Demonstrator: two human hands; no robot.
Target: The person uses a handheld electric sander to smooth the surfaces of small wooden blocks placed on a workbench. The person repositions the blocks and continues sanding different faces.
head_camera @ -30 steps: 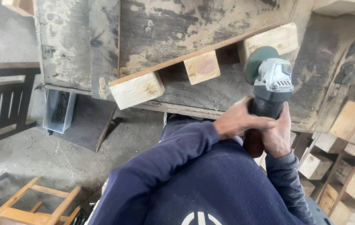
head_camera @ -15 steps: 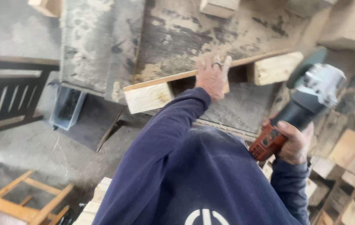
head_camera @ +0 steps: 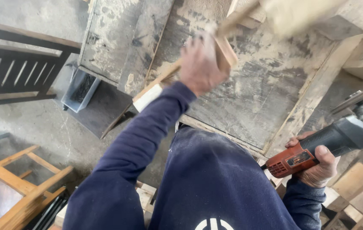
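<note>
Left hand in tight grip on blurred wooden piece, lifted over dusty surface; right hand wrapped round angle grinder, past surface edge.

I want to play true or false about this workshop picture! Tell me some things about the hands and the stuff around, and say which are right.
1. The left hand grips a wooden piece. True.
2. The right hand holds a hammer. False: it holds an angle grinder with a red rear end.
3. Both hands are on the grinder. False: only the right one is.
4. A wooden stool stands at lower left. True.
5. The sleeves are yellow. False: they are dark blue.
</note>
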